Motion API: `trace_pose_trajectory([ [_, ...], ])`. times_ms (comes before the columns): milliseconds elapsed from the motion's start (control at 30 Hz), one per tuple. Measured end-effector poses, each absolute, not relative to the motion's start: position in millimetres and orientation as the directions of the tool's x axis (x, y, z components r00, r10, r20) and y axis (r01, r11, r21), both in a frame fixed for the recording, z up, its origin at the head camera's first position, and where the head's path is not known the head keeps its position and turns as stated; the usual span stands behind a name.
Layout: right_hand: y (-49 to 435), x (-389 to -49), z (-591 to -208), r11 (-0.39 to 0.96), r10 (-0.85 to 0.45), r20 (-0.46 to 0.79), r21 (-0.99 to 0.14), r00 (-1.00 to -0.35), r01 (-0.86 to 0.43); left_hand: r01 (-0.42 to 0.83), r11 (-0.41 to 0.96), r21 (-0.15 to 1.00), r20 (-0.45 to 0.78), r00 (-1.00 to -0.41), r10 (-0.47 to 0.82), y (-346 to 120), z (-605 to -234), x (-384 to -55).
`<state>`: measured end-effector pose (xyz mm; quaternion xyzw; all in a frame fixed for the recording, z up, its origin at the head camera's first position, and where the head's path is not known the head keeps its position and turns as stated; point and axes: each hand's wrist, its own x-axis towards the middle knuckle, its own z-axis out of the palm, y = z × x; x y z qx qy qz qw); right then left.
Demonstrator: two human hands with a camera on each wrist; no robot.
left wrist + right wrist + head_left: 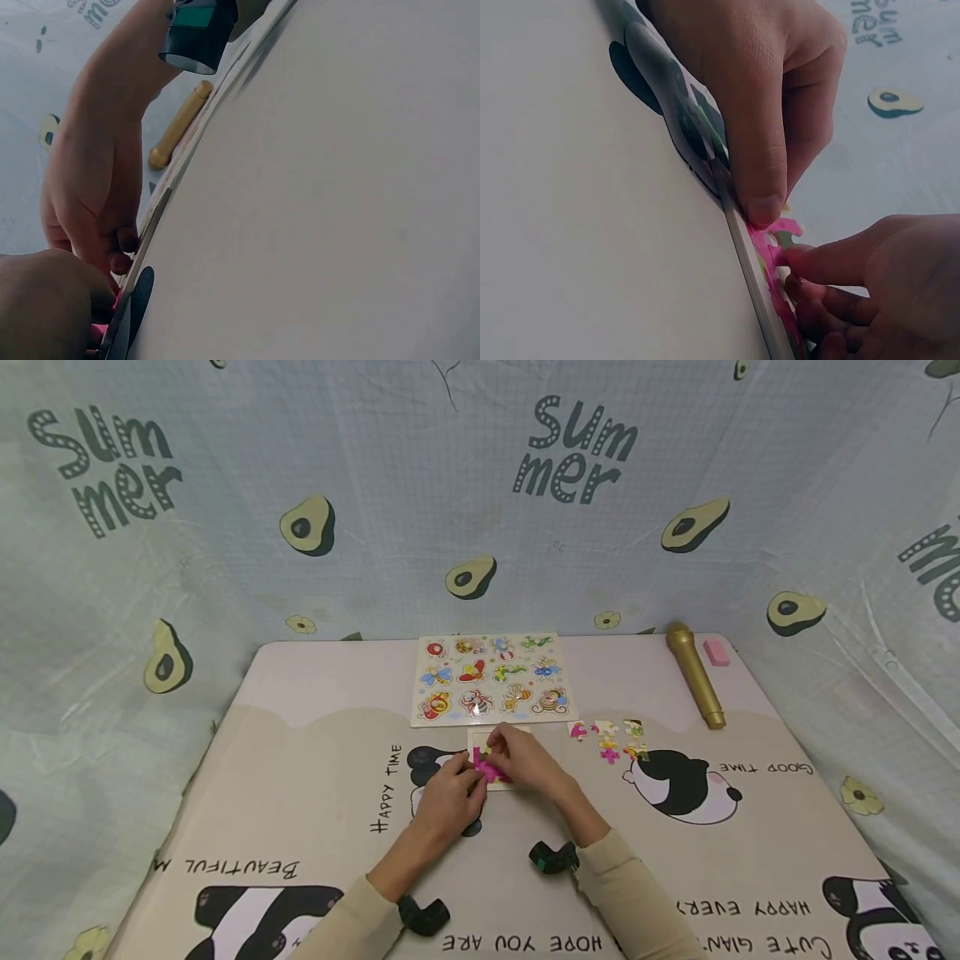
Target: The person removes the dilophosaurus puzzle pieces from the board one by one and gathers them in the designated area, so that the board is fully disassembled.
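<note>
On the counter (315, 827), the right hand (528, 764) pinches a jigsaw piece (778, 256); the left hand (448, 797), grip unclear, lies at its eight o'clock.

Two hands, one left hand (448, 800) and one right hand (527, 764), were counted, with two black wrist devices (424, 917), one puzzle frame (471, 741), at least six loose puzzle pieces (609, 756), one picture board (496, 690), one gold baton (696, 677) and one pink block (717, 652).
</note>
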<state>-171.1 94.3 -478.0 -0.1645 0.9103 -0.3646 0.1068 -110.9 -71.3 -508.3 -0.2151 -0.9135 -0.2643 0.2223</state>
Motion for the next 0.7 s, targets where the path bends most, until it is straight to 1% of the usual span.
trace_pose_trajectory([
  [167,95.2,-170.8,-478.2,0.679,-0.377,-0.052,-0.695,-0.925,-0.237,0.507,0.769,0.389,0.515,-0.812,0.275,-71.4,-507.7,-110.6],
  [367,95.4,-170.9,-477.6,0.678,-0.381,-0.06,-0.697,-0.923,-0.234,0.501,0.774,0.387,0.507,-0.817,0.275,-71.1,-507.8,-110.9],
  [700,95.2,-171.5,-478.8,0.687,-0.366,-0.031,-0.683,-0.93,-0.248,0.511,0.778,0.366,0.526,-0.803,0.28,-71.0,-508.5,-111.5],
])
